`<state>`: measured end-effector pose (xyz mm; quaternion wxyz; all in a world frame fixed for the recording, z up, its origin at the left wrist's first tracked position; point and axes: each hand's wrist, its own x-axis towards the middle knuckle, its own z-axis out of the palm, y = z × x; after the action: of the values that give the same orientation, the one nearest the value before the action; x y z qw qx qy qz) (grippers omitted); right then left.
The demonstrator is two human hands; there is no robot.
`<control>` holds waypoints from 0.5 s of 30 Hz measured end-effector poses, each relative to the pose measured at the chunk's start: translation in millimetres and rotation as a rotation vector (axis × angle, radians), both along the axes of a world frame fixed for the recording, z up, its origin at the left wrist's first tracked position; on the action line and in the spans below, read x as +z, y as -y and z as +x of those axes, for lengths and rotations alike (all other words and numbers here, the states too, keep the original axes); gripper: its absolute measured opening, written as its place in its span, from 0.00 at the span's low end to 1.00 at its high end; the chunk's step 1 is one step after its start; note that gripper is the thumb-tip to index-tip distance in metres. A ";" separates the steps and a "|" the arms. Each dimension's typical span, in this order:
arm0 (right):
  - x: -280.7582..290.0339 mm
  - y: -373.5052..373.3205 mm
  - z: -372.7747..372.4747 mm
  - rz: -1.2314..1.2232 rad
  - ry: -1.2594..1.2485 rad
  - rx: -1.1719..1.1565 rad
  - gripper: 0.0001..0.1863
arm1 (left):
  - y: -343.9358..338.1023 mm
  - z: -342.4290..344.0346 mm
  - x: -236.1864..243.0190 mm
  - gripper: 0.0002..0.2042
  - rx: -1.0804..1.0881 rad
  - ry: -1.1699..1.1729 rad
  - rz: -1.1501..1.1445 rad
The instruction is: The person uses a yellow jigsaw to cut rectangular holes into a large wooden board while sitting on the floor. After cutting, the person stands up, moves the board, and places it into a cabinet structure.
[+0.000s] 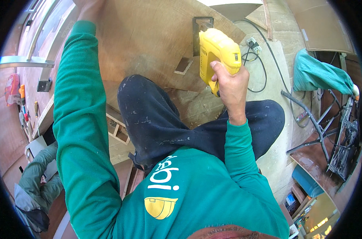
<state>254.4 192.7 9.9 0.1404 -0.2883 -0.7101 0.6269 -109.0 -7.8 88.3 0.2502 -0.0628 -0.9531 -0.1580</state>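
My right hand [230, 85] is wrapped around the handle of a yellow jigsaw [218, 53], its thumb over the near side. The saw stands over a brown plywood sheet [145, 36], next to a dark-edged rectangular opening; its blade is hidden from view. Below and left of the saw, a smaller rectangular cutout [183, 65] shows in the wood. My left arm reaches far forward, and my left hand [89, 7] is at the sheet's far left, cut off by the picture's upper edge. Its fingers do not show.
A black cable [264, 75] and socket block [253, 44] lie right of the sheet. A metal ladder [27, 61] and screwdrivers [36, 109] are at left, near someone's trousered legs [39, 171]. At right are a green sleeve [320, 73] and a metal stand [312, 123].
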 end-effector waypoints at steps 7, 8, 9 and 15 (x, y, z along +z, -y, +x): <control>1.4 1.1 0.7 0.006 0.021 -0.014 0.13 | 0.4 -3.0 1.4 0.25 0.035 0.018 -0.062; 2.5 0.5 0.3 0.012 0.034 -0.013 0.13 | 0.2 -2.9 0.1 0.25 0.035 0.011 -0.057; -0.3 -1.0 0.8 0.045 0.012 -0.002 0.13 | -1.0 -3.3 -0.2 0.25 0.034 0.004 -0.052; -11.3 -2.6 2.1 0.098 -0.024 0.004 0.14 | 13.8 -25.7 -20.0 0.28 -0.012 -0.185 -0.137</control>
<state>256.5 195.3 -1.4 0.1617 -0.2719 -0.7388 0.5951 -134.7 -21.7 68.2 0.3312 -0.0998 -0.9342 -0.0875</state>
